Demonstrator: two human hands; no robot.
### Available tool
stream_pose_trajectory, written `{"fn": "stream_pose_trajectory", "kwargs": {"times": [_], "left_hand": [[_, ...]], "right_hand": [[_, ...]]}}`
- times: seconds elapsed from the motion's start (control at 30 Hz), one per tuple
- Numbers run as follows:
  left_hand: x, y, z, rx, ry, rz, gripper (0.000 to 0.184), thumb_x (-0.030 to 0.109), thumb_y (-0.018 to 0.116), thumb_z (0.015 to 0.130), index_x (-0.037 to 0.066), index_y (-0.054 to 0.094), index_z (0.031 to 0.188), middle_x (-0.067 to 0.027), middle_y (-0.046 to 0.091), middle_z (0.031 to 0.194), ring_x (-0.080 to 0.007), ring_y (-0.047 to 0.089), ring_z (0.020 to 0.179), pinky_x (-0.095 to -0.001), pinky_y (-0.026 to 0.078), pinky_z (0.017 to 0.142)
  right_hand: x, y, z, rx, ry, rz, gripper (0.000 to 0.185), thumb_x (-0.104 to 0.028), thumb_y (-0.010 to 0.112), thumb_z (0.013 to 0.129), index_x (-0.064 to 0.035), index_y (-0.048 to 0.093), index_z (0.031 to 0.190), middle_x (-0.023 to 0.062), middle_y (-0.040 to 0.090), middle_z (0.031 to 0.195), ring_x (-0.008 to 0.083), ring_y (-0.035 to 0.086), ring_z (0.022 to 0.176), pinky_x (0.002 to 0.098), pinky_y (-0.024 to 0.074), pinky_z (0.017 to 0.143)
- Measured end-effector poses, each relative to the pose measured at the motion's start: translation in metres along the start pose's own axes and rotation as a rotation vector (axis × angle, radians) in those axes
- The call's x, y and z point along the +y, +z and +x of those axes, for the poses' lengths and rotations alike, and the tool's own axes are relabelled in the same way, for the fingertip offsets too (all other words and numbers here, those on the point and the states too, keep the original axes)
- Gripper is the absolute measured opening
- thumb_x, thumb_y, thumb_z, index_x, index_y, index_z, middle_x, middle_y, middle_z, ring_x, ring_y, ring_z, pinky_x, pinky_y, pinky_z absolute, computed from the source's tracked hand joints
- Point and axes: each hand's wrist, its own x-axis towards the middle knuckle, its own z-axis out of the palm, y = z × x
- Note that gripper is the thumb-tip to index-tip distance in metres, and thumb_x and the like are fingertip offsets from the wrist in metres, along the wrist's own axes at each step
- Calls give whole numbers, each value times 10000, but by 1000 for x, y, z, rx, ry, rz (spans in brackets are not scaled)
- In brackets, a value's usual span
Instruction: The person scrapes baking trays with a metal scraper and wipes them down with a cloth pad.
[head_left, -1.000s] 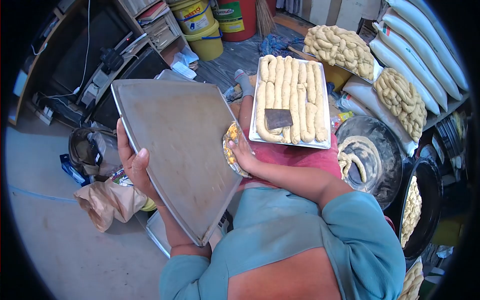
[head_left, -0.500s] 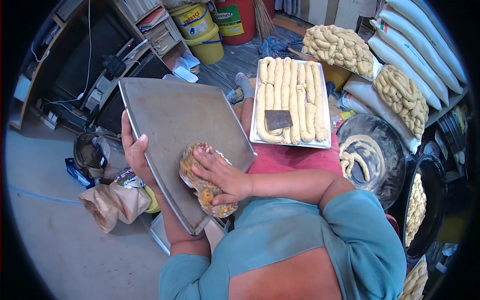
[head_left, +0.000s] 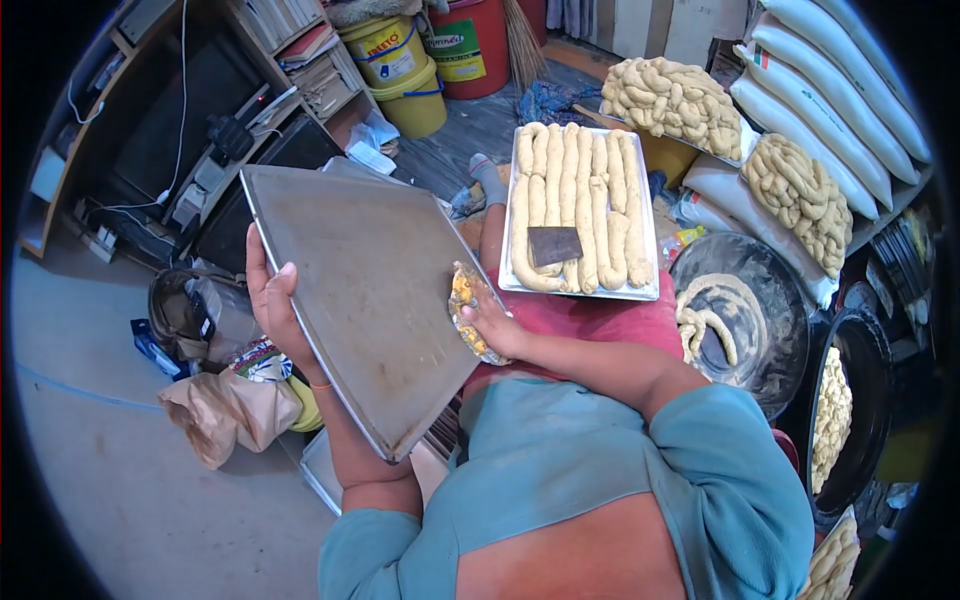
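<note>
My left hand (head_left: 272, 300) grips the left rim of a large grey-brown metal baking tray (head_left: 345, 290), thumb on the near side and the fingers partly hidden behind it. The tray is held tilted in front of my body. At its right edge, my right hand (head_left: 497, 325) presses on a crumpled wad with a yellow, orange and white pattern (head_left: 464, 295); I cannot tell whether it is cloth or plastic. A white-rimmed tray (head_left: 650, 265) bears several long dough ropes (head_left: 567, 200) and lies over my red-clad lap. On the dough rests a dark flat scraper (head_left: 555, 245).
To the right stands a black basin (head_left: 765, 340) with a dough strip in it. Braided dough (head_left: 675, 105) is piled on trays beside stacked white sacks (head_left: 820, 110). Buckets (head_left: 412, 105) stand at the back. A brown paper bag (head_left: 225, 410) lies on the left floor.
My right hand has slid the patterned wad up and rightwards, from the tray's lower middle to its right edge. The left hand keeps its hold, with the tray nearly still.
</note>
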Motion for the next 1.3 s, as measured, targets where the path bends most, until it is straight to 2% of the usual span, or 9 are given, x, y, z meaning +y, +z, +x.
{"fn": "stream_pose_trajectory", "kwargs": {"times": [0.07,0.33,0.43,0.67,0.7,0.8,1.0,1.2,1.3], "left_hand": [[1,2,-1,-13,-3,-15,652,102,480,785,-50,321,1399,-236,538,1247,-295,624,1042,-397,529,902],[1,27,-9,6,-35,62,687,221,468,790,-3,310,1420,-234,518,1269,-317,613,1065,-419,520,905],[7,33,-14,-9,-86,68,706,218,470,793,2,274,1436,-248,495,1303,-358,585,1119,-454,491,959],[1,38,-24,-89,-1,-59,784,234,531,750,-17,254,1439,-298,436,1336,-380,531,1179,-474,441,1015],[2,37,-26,-84,-24,-187,763,134,574,699,-46,344,1404,-197,446,1379,-313,488,1248,-432,388,1070],[-2,30,-26,-64,7,-157,764,140,585,698,-46,351,1401,-192,456,1369,-305,493,1241,-423,389,1069],[-4,26,-16,15,16,-74,723,179,566,735,-49,357,1388,-206,483,1328,-295,563,1151,-403,475,980],[-8,25,1,-45,-14,-50,691,168,541,757,-52,355,1385,-211,515,1289,-281,604,1082,-391,505,932],[-10,33,11,-62,-2,-69,647,116,512,781,-60,354,1383,-212,511,1303,-275,596,1094,-385,497,945]], "right_hand": [[-23,2,-9,-4,-31,-37,835,-627,262,953,-40,60,1512,287,47,1543,403,25,1448,443,70,1169],[-181,-21,-33,-78,-1005,-97,832,-664,330,912,-116,174,1518,255,40,1557,419,30,1446,541,1,1145],[-198,-23,-8,67,-1038,-90,828,-684,307,905,-129,214,1511,224,71,1565,390,49,1454,532,-10,1147],[-187,-49,80,311,-637,29,814,-645,337,923,-118,165,1519,207,106,1565,367,68,1455,519,30,1152],[-174,-51,95,345,-588,55,775,-608,339,942,-124,158,1519,210,111,1563,372,75,1453,512,39,1155],[-134,-54,115,404,-368,133,701,-529,325,979,-121,143,1519,211,134,1557,375,89,1449,485,74,1161],[10,-15,74,184,206,139,878,-668,253,929,-58,23,1517,218,60,1564,351,25,1456,456,65,1165],[-4,-3,-4,-67,154,65,983,-724,289,892,-43,-66,1506,269,-49,1550,389,-97,1444,483,16,1161],[-55,-14,-50,-175,-217,0,1033,-701,397,878,-39,-94,1499,315,-92,1527,430,-139,1424,510,-2,1153]]}}
